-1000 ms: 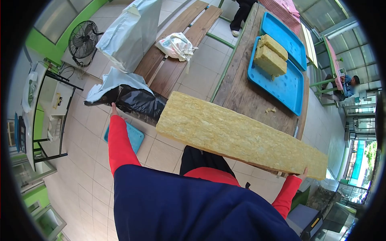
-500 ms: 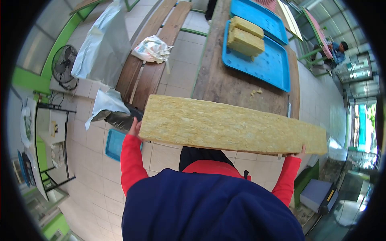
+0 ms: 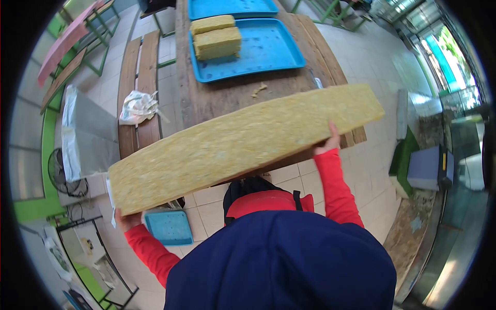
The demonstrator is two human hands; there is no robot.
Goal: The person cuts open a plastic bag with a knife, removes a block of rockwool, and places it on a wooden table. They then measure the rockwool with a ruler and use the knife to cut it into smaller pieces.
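A long yellow mineral wool slab stretches across the front end of the wooden table, its right end higher in view than its left. My left hand grips its lower left corner. Partway along the near edge, my right hand has its thumb on top and the other fingers mostly hidden beneath. Beyond the slab, a blue tray carries cut mineral wool blocks. Yellow crumbs lie on the table, and a small light-coloured object is near its right edge.
Left of the table stands a wooden bench with a white patterned bag. A silvery wrapped pack and a fan are farther left. Another blue tray lies on the floor. A grey box sits to the right.
The slab has swung round, its right end now higher and its left end lower in view. My right hand has moved inward along the near edge. The view has turned right.
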